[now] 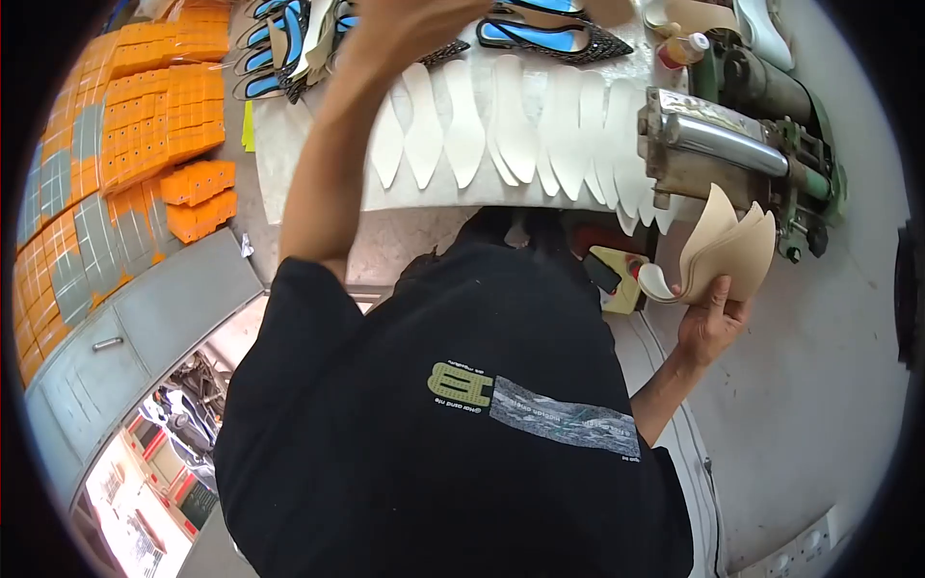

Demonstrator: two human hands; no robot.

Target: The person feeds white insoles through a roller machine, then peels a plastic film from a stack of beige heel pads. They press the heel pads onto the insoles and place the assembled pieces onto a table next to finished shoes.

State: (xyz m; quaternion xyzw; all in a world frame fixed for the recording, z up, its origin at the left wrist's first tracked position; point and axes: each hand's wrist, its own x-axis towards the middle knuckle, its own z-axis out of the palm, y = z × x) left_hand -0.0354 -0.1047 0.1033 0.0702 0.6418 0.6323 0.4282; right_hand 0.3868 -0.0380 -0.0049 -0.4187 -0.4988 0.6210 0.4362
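My right hand (713, 326) grips a fanned stack of thin beige insoles (737, 252), with the thumb across the front; one piece curls out at the side. It is to the right of my body, below a roller machine (727, 144). My left hand (414, 34) reaches over the far part of the table, near several black slingback shoes (559, 37) with blue insides. The top of the view cuts off its fingers, so what they hold is hidden. White insole pieces (464, 125) lie in an overlapping row along the table's near edge.
Stacked orange boxes (145, 106) stand at the left, above a grey metal cabinet (87, 337). A small bottle (682, 50) is beside the machine. Under the table there is a yellow object (617, 275). Cables (689, 433) run down the wall at the right.
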